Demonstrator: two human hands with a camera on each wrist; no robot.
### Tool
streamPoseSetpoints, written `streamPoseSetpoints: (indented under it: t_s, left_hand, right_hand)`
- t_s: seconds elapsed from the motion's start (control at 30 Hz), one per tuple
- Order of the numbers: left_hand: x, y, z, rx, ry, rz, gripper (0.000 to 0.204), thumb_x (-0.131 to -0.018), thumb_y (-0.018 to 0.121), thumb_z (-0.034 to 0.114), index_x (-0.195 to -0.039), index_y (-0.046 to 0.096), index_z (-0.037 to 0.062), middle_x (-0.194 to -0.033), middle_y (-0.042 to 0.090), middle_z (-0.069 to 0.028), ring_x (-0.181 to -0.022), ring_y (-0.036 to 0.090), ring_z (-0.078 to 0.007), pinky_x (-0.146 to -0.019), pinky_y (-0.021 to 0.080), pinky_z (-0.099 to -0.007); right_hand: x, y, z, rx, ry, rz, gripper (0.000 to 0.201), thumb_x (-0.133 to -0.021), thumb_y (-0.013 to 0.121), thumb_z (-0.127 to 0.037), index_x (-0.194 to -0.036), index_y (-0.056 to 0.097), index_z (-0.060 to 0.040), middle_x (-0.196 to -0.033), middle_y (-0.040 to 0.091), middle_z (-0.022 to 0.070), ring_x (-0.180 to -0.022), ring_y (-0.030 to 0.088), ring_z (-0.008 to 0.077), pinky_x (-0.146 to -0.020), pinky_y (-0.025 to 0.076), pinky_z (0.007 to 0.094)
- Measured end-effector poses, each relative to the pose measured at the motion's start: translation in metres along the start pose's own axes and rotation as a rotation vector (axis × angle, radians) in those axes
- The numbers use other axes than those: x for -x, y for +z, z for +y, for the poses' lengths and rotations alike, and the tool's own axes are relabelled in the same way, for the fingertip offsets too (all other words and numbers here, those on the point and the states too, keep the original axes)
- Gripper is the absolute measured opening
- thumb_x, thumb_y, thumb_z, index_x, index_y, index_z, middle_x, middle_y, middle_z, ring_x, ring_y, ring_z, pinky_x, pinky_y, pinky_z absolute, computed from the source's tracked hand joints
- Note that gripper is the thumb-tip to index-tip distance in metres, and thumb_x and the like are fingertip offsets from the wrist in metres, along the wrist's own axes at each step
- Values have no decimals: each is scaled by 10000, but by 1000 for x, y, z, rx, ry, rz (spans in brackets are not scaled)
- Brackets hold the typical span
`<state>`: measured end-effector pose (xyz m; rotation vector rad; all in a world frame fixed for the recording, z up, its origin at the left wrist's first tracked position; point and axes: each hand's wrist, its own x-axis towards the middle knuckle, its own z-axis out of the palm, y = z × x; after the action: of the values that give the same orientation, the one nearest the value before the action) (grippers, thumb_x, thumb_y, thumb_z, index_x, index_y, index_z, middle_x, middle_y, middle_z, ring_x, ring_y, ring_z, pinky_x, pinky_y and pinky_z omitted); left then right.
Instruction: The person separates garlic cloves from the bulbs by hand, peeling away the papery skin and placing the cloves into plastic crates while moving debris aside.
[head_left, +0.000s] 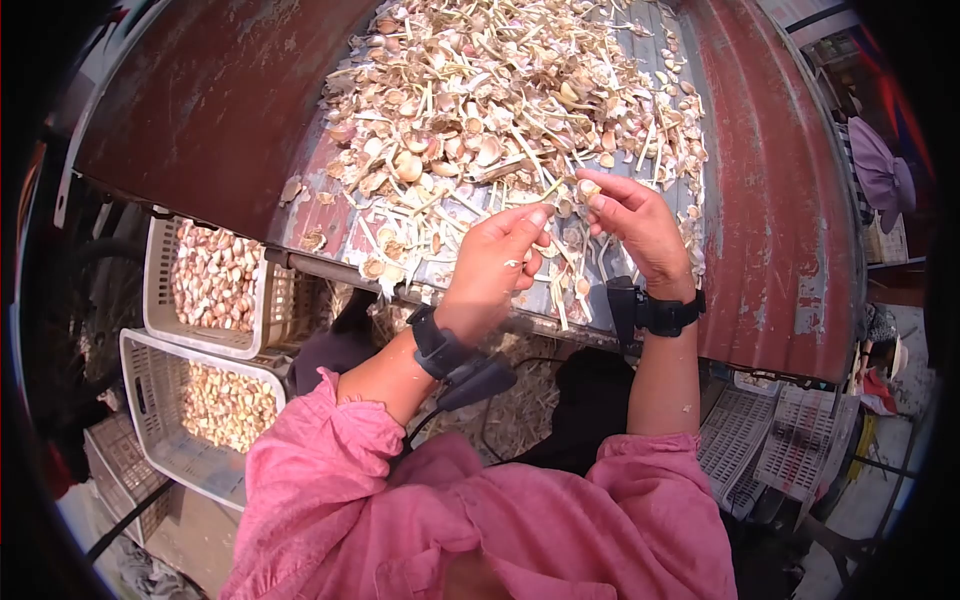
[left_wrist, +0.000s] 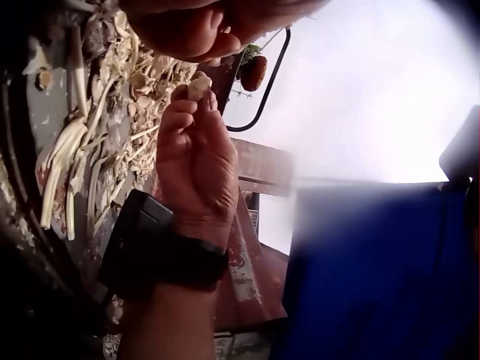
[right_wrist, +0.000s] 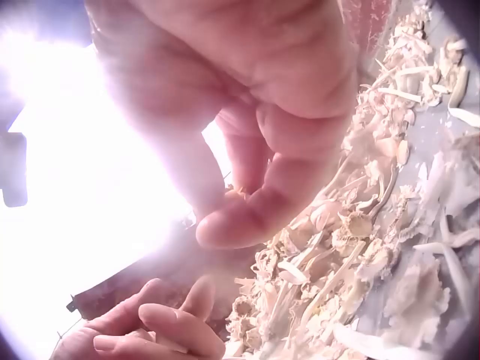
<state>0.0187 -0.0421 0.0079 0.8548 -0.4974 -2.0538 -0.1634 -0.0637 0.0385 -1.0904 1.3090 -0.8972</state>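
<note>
Both hands up over the rusty metal surface [head_left: 230, 110], close together, just above the near edge of the garlic-scrap heap [head_left: 500, 100]. Right hand [head_left: 640, 235] with thumb and forefinger pinched tight on a small pale garlic piece [head_left: 588, 187]; same piece plain in the left wrist view [left_wrist: 198, 86], nipped at the fingertips. Left hand [head_left: 495, 270] with fingers curled inward, thumb tip against forefinger; grip closed, though whether anything sits inside it cannot be told from any view. Beneath the hands, dry stalks, husks and split skins spread thick across the surface. Down to the left, two white plastic crates, the upper crate [head_left: 160, 290] and the lower crate [head_left: 140, 390], each loaded with garlic cloves. Black wrist straps on both arms, pink sleeves [head_left: 310, 450] below.
</note>
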Motion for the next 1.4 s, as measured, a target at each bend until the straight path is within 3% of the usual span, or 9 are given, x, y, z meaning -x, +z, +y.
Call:
streamPoseSetpoints:
  t_s: [0.3,0.47,0.63,0.77,1.1,1.17,1.2,1.27,1.4]
  left_hand:
    - [-1,2,-12,-278,209,-156,189,-817,588,146,-947,513,31,-678,530,15,-481,427,-18,-414,309,-139]
    - [-2,3,-26,-267,221,-148,181,-848,538,151,-973,503,25,-703,550,-17,-478,429,-27,-416,314,-146]
    - [-2,11,-28,15,145,-129,195,-879,483,189,-985,496,26,-691,551,-38,-455,397,-36,-401,294,-159]
    - [2,13,-26,-178,245,-84,157,-850,530,124,-973,496,33,-686,558,-37,-462,412,-30,-400,298,-151]
    - [-1,3,-37,-307,355,-63,107,-819,557,59,-901,490,45,-659,529,-7,-479,420,-23,-408,305,-156]
    - [-5,-2,-44,-679,696,-31,98,-827,543,65,-902,484,46,-660,514,-6,-480,411,-23,-407,303,-166]
    - [-4,1,-42,-680,698,-32,98,-827,543,65,-902,484,46,-660,514,-6,-480,411,-23,-407,303,-166]
    - [2,5,-36,-188,292,-64,94,-843,517,89,-917,483,43,-699,521,-15,-476,390,-29,-400,296,-173]
    - [-2,4,-23,93,72,-63,111,-873,459,141,-925,485,46,-743,518,-39,-468,372,-49,-384,267,-164]
  right_hand:
    - [46,28,-3,203,-271,-78,229,-804,530,-19,-1028,564,15,-831,538,31,-579,498,50,-524,418,179]
    - [45,31,13,34,-219,-37,224,-839,475,-48,-1031,570,16,-786,527,41,-531,454,30,-455,361,153]
    - [39,31,21,-653,22,-20,212,-876,411,-107,-997,527,23,-643,516,37,-467,398,12,-375,281,137]
    - [41,30,16,-273,9,1,161,-881,456,-159,-933,502,-14,-652,530,14,-438,370,3,-358,265,140]
    - [46,44,21,-260,48,30,135,-887,446,-179,-925,493,-58,-617,443,-42,-424,321,-2,-361,231,139]
    - [44,43,25,-437,112,57,132,-887,453,-191,-865,484,-64,-584,434,-36,-420,333,11,-358,244,166]
    - [44,42,24,-437,110,58,132,-887,453,-191,-865,484,-64,-584,434,-36,-420,333,11,-358,244,166]
    - [45,40,22,-535,132,14,128,-883,448,-166,-887,487,-45,-604,436,-34,-434,336,12,-367,255,158]
    - [43,37,19,-547,130,14,131,-874,452,-140,-917,490,-22,-636,454,-28,-455,350,13,-373,265,153]
